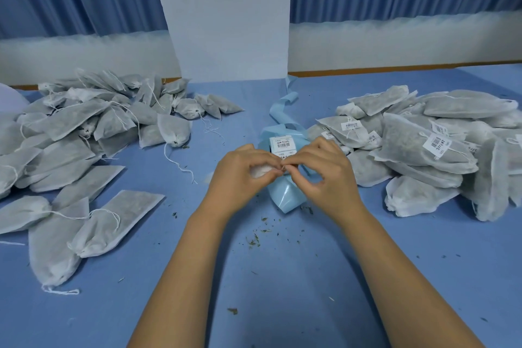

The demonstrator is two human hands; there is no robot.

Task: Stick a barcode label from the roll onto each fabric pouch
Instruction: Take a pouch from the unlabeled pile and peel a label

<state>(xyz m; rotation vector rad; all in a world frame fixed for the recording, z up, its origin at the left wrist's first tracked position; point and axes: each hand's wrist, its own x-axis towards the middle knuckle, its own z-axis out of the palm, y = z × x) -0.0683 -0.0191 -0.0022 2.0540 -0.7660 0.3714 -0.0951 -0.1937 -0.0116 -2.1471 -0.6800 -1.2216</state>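
Blue table [254,285], my left hand [242,171] and right hand [320,169] pinched together on the label strip [280,144] (I'd peel corner-first, slowly).

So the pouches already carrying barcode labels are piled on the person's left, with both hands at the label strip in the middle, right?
No. The head view shows the labelled pouches piled on the person's right; the left pile shows none. The left hand and right hand are at the label strip in the middle.
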